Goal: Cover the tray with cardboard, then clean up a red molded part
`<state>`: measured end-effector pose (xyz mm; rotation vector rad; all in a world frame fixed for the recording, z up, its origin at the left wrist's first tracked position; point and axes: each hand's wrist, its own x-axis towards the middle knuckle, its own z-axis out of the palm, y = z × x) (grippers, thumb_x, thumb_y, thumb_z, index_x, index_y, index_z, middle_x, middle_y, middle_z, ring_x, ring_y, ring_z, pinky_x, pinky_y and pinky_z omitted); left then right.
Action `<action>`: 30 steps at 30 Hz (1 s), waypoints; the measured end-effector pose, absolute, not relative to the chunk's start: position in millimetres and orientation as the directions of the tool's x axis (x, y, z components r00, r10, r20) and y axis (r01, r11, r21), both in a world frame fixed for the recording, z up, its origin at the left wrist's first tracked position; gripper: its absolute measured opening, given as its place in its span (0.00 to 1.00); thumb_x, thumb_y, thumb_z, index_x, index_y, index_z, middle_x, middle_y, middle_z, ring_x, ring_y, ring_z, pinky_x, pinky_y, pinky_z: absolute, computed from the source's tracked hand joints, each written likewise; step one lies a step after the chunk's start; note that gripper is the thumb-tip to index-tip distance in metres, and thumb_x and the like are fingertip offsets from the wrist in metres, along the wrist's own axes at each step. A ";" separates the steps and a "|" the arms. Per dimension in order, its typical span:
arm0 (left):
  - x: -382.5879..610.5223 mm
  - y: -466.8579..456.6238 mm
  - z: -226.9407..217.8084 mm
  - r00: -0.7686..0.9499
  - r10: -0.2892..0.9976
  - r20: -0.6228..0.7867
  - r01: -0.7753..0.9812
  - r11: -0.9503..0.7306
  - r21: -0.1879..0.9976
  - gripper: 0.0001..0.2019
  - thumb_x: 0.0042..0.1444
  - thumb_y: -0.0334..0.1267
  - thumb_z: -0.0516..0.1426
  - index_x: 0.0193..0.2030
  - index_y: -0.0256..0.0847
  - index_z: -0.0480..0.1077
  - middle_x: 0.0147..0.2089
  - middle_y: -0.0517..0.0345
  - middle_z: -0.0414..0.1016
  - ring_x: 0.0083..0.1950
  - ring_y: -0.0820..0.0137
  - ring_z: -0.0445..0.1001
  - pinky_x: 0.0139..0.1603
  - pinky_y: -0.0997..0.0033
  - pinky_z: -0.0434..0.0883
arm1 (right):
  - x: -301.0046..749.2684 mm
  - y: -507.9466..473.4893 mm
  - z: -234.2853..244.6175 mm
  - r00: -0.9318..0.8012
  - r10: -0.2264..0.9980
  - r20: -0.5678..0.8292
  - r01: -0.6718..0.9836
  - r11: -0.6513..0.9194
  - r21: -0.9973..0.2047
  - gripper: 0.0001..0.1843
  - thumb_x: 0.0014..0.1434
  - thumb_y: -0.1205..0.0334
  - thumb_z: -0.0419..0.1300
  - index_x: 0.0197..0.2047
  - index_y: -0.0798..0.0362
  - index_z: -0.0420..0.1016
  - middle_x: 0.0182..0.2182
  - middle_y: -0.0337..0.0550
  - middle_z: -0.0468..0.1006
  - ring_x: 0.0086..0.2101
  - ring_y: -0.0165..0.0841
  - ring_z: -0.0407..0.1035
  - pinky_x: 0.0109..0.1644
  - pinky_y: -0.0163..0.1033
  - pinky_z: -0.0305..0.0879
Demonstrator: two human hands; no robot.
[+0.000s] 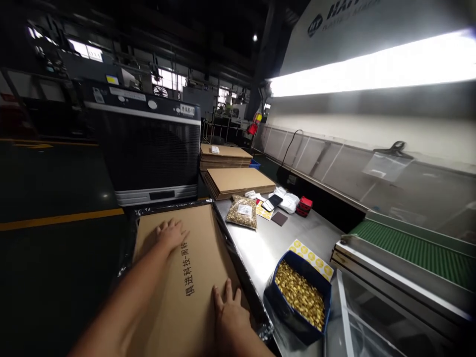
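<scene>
A brown cardboard box (pixel 193 277) with black printed characters lies in front of me, left of a steel table. My left hand (pixel 170 234) rests flat on its far left part, fingers spread. My right hand (pixel 228 307) lies flat on its near right edge, fingers apart. Neither hand holds anything.
The steel table (pixel 267 243) carries a blue bin of small brass parts (pixel 299 295), a clear bag of the same parts (pixel 242 212), yellow sticker sheets (pixel 312 258), a phone (pixel 273 201) and red items (pixel 305 206). Flat cardboard stacks (pixel 238 181) lie behind. A green conveyor (pixel 416 250) runs right; a large cooler (pixel 148 148) stands left.
</scene>
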<state>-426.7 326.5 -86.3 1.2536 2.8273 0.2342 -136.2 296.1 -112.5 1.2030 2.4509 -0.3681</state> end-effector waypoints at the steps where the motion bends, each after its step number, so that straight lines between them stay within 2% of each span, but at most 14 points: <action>1: -430.3 336.1 -91.3 -0.680 0.733 0.017 0.725 0.670 0.161 0.30 0.61 0.59 0.50 0.64 0.45 0.61 0.68 0.45 0.58 0.69 0.47 0.53 0.66 0.36 0.52 | -135.0 298.0 -108.7 -0.573 0.682 -0.455 0.790 0.608 -0.083 0.52 0.51 0.62 0.68 0.72 0.37 0.43 0.72 0.52 0.40 0.66 0.62 0.47 0.47 0.70 0.69; 3: -434.4 351.8 -99.9 -0.703 0.711 0.014 0.703 0.692 0.167 0.34 0.58 0.65 0.50 0.64 0.44 0.62 0.67 0.43 0.60 0.68 0.43 0.54 0.65 0.31 0.50 | -133.5 303.4 -100.9 -0.580 0.661 -0.476 0.782 0.616 -0.096 0.53 0.51 0.59 0.68 0.72 0.37 0.44 0.72 0.53 0.40 0.66 0.61 0.47 0.50 0.68 0.69; 5: -435.5 364.5 -103.6 -0.723 0.690 0.025 0.684 0.711 0.166 0.35 0.57 0.66 0.50 0.61 0.42 0.64 0.64 0.41 0.63 0.66 0.43 0.57 0.63 0.32 0.53 | -133.0 309.2 -93.4 -0.583 0.641 -0.499 0.769 0.634 -0.084 0.53 0.50 0.58 0.69 0.72 0.38 0.44 0.71 0.54 0.42 0.66 0.62 0.48 0.51 0.67 0.70; 7: -434.3 378.4 -101.9 -0.741 0.669 0.048 0.667 0.727 0.164 0.32 0.59 0.63 0.50 0.58 0.38 0.67 0.61 0.40 0.65 0.63 0.46 0.61 0.61 0.37 0.59 | -132.9 313.5 -86.1 -0.608 0.603 -0.516 0.735 0.673 -0.080 0.53 0.50 0.60 0.68 0.72 0.39 0.44 0.71 0.54 0.43 0.66 0.62 0.48 0.52 0.68 0.68; 10: -425.7 405.6 -99.6 -0.715 0.694 0.080 0.696 0.696 0.178 0.25 0.63 0.55 0.51 0.54 0.35 0.68 0.58 0.42 0.69 0.61 0.53 0.65 0.60 0.45 0.63 | -132.3 314.9 -76.1 -0.647 0.532 -0.547 0.678 0.729 -0.093 0.57 0.50 0.62 0.68 0.73 0.39 0.37 0.72 0.51 0.34 0.67 0.62 0.39 0.54 0.72 0.63; 12: -415.3 424.6 -104.8 -0.625 0.774 0.101 0.774 0.599 0.203 0.22 0.63 0.53 0.52 0.54 0.38 0.69 0.59 0.46 0.69 0.62 0.55 0.65 0.61 0.46 0.63 | -131.5 313.5 -71.8 -0.641 0.508 -0.575 0.672 0.734 -0.101 0.64 0.46 0.61 0.72 0.73 0.39 0.33 0.72 0.49 0.28 0.68 0.62 0.34 0.56 0.74 0.61; 14: -404.4 439.7 -115.0 -0.564 0.816 0.128 0.818 0.530 0.224 0.23 0.63 0.53 0.54 0.57 0.40 0.67 0.63 0.48 0.66 0.65 0.54 0.61 0.64 0.44 0.59 | -130.8 312.2 -70.3 -0.628 0.500 -0.597 0.683 0.722 -0.113 0.69 0.40 0.60 0.77 0.73 0.38 0.32 0.72 0.49 0.27 0.68 0.61 0.32 0.58 0.73 0.59; 18: -397.0 453.8 -130.2 -0.555 0.820 0.142 0.822 0.515 0.242 0.25 0.63 0.54 0.53 0.60 0.40 0.65 0.65 0.46 0.62 0.67 0.50 0.57 0.66 0.37 0.54 | -129.9 313.2 -73.9 -0.637 0.499 -0.587 0.691 0.708 -0.148 0.70 0.39 0.60 0.78 0.72 0.35 0.34 0.72 0.47 0.26 0.68 0.61 0.31 0.58 0.72 0.60; 23: -416.7 432.6 -121.7 -0.508 0.857 0.087 0.842 0.473 0.260 0.27 0.61 0.56 0.55 0.61 0.42 0.65 0.67 0.48 0.62 0.67 0.53 0.60 0.67 0.42 0.57 | -125.1 310.6 -84.6 -0.651 0.547 -0.525 0.703 0.696 -0.147 0.72 0.35 0.61 0.79 0.72 0.34 0.35 0.72 0.43 0.28 0.69 0.59 0.34 0.57 0.68 0.64; 26: -436.3 388.1 -116.8 -0.623 0.772 0.127 0.773 0.582 0.252 0.22 0.64 0.52 0.53 0.58 0.42 0.67 0.65 0.49 0.65 0.64 0.57 0.64 0.66 0.47 0.60 | -120.5 305.7 -88.7 -0.670 0.559 -0.489 0.699 0.697 -0.162 0.72 0.35 0.60 0.79 0.72 0.33 0.36 0.72 0.41 0.28 0.69 0.58 0.36 0.58 0.65 0.65; 30: -465.7 327.7 -119.9 -0.891 0.418 0.179 0.452 0.859 0.242 0.22 0.65 0.50 0.52 0.57 0.36 0.66 0.62 0.43 0.66 0.64 0.54 0.64 0.62 0.45 0.64 | -116.1 301.9 -89.1 -0.688 0.551 -0.472 0.683 0.711 -0.166 0.71 0.36 0.58 0.79 0.72 0.33 0.36 0.72 0.40 0.29 0.69 0.58 0.36 0.56 0.64 0.67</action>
